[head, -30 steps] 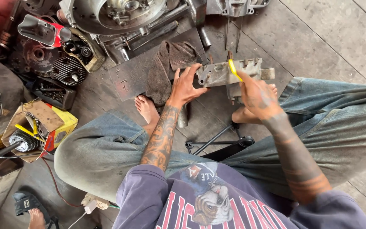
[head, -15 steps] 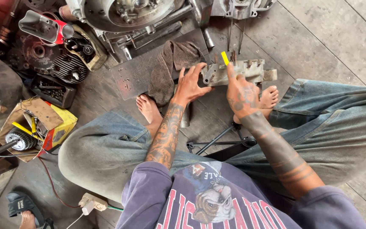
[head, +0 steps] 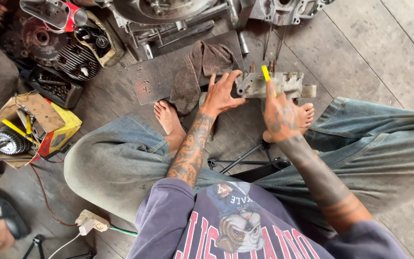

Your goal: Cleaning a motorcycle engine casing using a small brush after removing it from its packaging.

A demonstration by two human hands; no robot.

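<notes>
A grey metal engine casting (head: 283,82) stands on the floor between my bare feet. My left hand (head: 222,93) presses its left end, fingers spread against it. My right hand (head: 280,115) is closed around a yellow-handled tool (head: 266,73) whose tip points up behind the casting. A brown rag (head: 197,72) lies on a dark metal plate (head: 152,79) just left of my left hand.
Engine parts and a large crankcase (head: 168,12) crowd the top. A finned cylinder (head: 73,60) and a tray of small parts sit at upper left. A yellow cardboard box (head: 49,127) with a sprocket lies left. A white power strip (head: 91,221) and cables lie near my left knee.
My right hand has drawn back toward me along the casting, keeping the yellow tool. My left hand stays pressed on the casting's left end. The camera has moved closer.
</notes>
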